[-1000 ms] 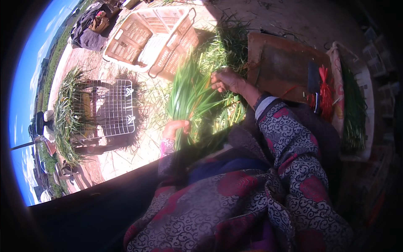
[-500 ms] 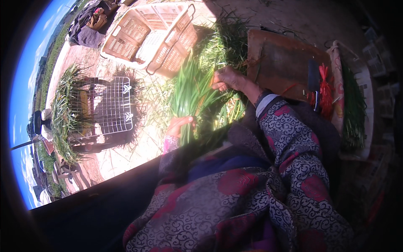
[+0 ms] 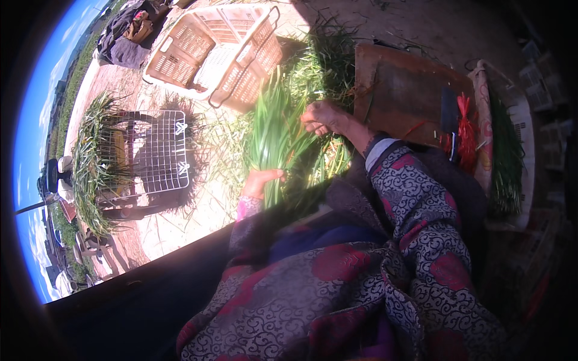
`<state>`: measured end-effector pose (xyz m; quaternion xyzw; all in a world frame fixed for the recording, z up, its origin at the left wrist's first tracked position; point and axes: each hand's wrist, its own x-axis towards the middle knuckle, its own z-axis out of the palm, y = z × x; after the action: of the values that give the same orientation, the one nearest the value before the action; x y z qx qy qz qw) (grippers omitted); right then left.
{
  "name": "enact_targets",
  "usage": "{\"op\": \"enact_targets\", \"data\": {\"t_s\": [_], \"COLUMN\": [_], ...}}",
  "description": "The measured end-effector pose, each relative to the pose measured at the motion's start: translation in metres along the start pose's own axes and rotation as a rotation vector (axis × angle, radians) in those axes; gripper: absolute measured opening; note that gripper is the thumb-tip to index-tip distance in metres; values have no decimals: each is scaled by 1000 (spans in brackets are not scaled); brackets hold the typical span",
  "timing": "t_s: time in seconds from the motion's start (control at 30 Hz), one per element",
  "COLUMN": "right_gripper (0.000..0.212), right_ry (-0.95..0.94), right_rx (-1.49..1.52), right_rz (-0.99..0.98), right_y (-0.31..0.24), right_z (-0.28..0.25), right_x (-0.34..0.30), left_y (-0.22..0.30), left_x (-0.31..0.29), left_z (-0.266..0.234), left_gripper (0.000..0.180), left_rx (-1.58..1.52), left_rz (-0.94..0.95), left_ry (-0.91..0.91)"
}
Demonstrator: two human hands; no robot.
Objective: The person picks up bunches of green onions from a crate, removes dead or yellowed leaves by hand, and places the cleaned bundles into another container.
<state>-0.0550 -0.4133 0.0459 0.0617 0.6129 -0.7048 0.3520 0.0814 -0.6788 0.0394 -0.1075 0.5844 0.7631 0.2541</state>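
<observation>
My left hand is closed around the lower part of a bunch of chives, whose long green leaves fan out away from me in the sun. To the right of the leaf tips, my right hand has its fingers curled together. Whatever lies between those fingers is too small to make out. Beneath and between the hands is a heap of loose green and yellowed leaves.
A pale plastic crate stands beyond the bunch. At left is a white wire rack with cut greens over it. To my right lie a brown board, red ties and a crate of green bunches.
The bunch has tilted slightly in my left hand, which has shifted a little to the right. My right hand has dropped slightly and its fingers have curled in more.
</observation>
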Motion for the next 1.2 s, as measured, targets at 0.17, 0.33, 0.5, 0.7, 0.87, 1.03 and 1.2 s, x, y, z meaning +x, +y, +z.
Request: {"op": "enact_targets", "data": {"t_s": [0.17, 0.33, 0.5, 0.7, 0.87, 1.03, 1.2], "right_gripper": [17, 15, 15, 16, 15, 16, 15], "right_ry": [-49, -121, -8, 186, -170, -262, -110], "right_rx": [48, 45, -84, -447, 145, 229, 225], "right_rz": [-87, -138, -92, 4, -123, -104, -292], "right_y": [8, 7, 3, -8, 2, -32, -65], "right_z": [-12, -21, -20, 2, -38, -13, -16], "right_x": [2, 3, 0, -8, 4, -18, -30], "left_y": [9, 8, 3, -6, -5, -9, -14], "left_x": [-7, -6, -4, -2, 4, -3, -2], "left_z": [8, 3, 4, -1, -2, -11, -20], "left_gripper": [20, 19, 20, 25, 24, 22, 21], "left_rx": [-81, -150, -120, -6, -97, -186, -277], "left_rz": [-164, -183, -113, -74, -121, -78, -178], "left_ry": [36, 40, 57, 20, -21, 36, 85]}}
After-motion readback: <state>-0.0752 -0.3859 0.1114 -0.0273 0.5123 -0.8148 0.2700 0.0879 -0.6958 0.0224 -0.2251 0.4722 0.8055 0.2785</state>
